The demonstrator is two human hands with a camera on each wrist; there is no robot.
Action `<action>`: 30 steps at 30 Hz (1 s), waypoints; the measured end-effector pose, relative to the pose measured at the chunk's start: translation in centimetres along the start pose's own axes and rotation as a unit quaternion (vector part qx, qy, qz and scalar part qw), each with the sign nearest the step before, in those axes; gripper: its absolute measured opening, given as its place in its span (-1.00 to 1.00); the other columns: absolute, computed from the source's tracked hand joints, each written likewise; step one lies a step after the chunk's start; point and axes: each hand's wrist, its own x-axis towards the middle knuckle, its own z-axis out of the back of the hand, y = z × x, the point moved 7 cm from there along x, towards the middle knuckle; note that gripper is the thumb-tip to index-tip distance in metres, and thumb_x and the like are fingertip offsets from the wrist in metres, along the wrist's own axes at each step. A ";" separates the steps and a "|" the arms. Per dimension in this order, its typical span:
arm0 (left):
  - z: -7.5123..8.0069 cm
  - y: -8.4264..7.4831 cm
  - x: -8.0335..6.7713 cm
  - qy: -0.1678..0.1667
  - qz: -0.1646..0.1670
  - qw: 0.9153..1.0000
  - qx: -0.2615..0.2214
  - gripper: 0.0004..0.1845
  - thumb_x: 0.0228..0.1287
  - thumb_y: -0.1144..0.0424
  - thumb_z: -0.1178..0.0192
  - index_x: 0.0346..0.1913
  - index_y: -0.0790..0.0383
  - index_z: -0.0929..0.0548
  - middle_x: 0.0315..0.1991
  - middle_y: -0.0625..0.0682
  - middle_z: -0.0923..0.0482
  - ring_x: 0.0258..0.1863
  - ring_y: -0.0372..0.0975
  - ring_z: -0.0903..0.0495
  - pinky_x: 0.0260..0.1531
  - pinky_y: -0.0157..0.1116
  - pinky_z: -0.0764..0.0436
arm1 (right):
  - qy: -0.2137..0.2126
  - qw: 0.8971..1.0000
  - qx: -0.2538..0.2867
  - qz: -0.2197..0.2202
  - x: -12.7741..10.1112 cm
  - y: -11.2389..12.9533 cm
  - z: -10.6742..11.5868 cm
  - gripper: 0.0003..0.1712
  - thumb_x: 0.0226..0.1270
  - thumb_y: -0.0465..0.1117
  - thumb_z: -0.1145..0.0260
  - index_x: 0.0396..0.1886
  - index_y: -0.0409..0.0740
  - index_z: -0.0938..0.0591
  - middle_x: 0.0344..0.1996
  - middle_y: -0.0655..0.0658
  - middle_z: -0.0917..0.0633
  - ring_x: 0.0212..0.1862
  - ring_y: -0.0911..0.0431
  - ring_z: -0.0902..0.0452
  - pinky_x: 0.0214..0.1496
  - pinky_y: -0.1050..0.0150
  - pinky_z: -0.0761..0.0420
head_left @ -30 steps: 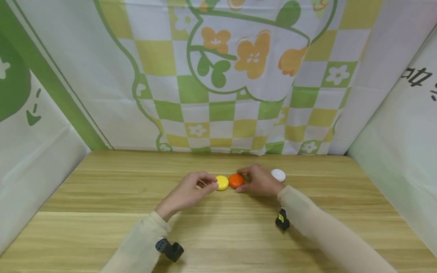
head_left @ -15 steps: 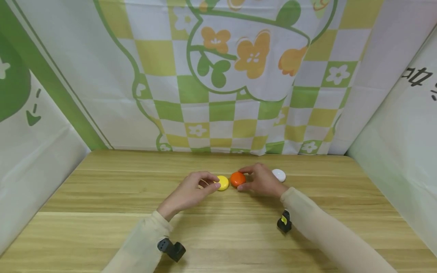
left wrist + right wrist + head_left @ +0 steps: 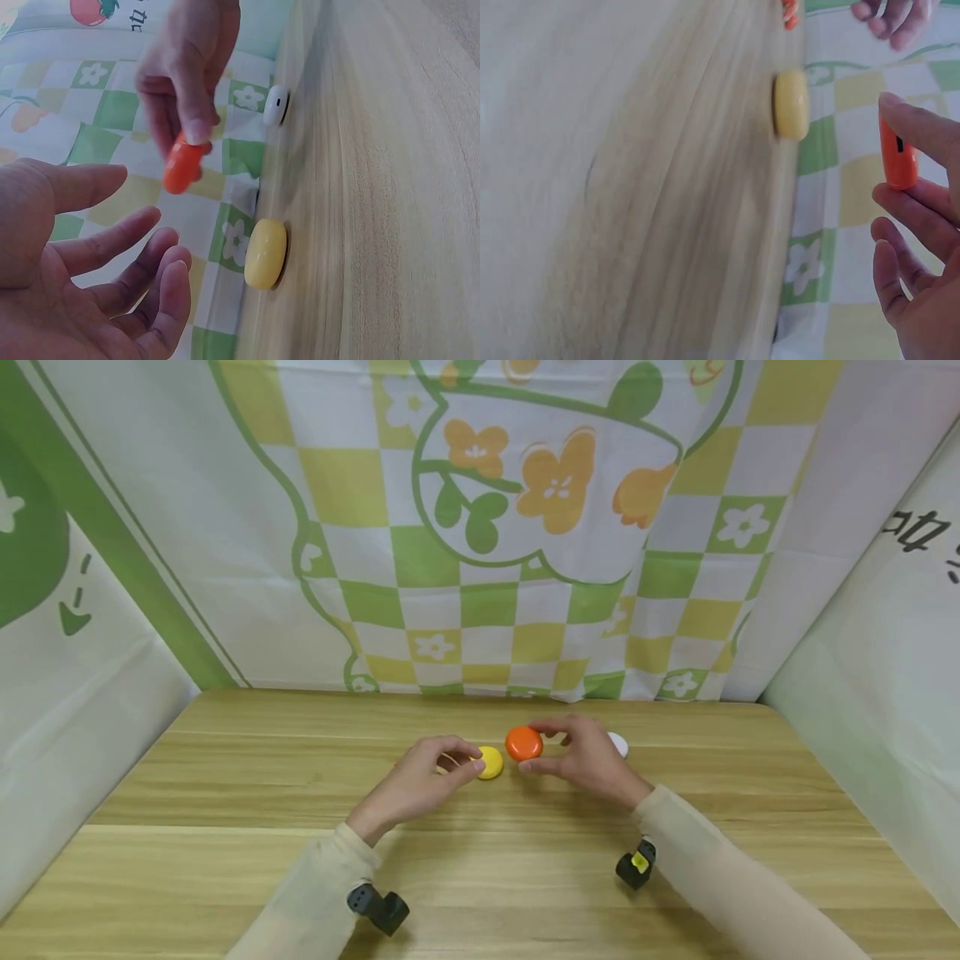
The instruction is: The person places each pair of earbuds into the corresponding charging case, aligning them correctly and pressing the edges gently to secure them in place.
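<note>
Right hand (image 3: pixel 581 760) pinches orange disc (image 3: pixel 523 742); left hand (image 3: pixel 420 781) relaxed beside yellow disc (image 3: pixel 491 762); white disc (image 3: pixel 619 743) behind.

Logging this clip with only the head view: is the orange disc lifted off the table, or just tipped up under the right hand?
Observer: Lifted. In the left wrist view the orange disc hangs clear of the table, pinched on edge by the right hand.
Operator: Does the left hand hold the yellow one?
Observer: No. The left hand is empty, its fingers relaxed and apart from the yellow disc, which lies flat on the table.
Operator: The white one is half hidden for me.
Observer: The white disc lies on the table beyond the yellow one, with no hand on it and a small dark mark on its face.
</note>
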 end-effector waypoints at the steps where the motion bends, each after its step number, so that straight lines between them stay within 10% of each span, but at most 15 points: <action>1: 0.0 0.0 0.0 -0.001 0.000 1.000 -0.001 -0.71 0.49 0.12 -0.22 0.06 0.26 -0.71 -0.11 -0.02 -0.65 -0.12 -0.16 -0.59 -0.04 -0.16 -0.60 | -0.009 1.000 0.003 0.007 -0.2 0.3 0.2 -0.39 0.04 -0.04 -0.67 0.10 -0.16 -0.74 -0.01 -0.05 -0.76 0.00 0.02 -0.59 0.00 0.09 -0.58; 18: -1.0 -0.7 0.2 0.017 -0.006 1.000 -0.025 -0.62 0.53 -0.07 -0.13 -0.05 0.17 -0.74 -0.12 -0.02 -0.68 -0.07 -0.09 -0.59 -0.13 -0.15 -0.60 | -0.089 0.986 0.014 0.143 -3.0 5.4 0.4 -0.40 -0.13 -0.17 -0.75 -0.01 -0.18 -0.78 -0.15 -0.01 -0.78 -0.14 0.13 -0.55 -0.15 0.11 -0.58; 30: -1.1 -1.0 0.2 0.015 -0.017 0.999 -0.033 -0.66 0.56 0.01 -0.10 -0.12 0.20 -0.72 -0.13 -0.01 -0.66 -0.07 -0.09 -0.58 -0.11 -0.15 -0.58 | -0.078 0.987 0.019 0.136 -3.3 5.6 -0.1 -0.39 -0.04 -0.09 -0.71 0.04 -0.16 -0.72 -0.16 0.01 -0.77 -0.19 0.08 -0.62 -0.22 0.18 -0.64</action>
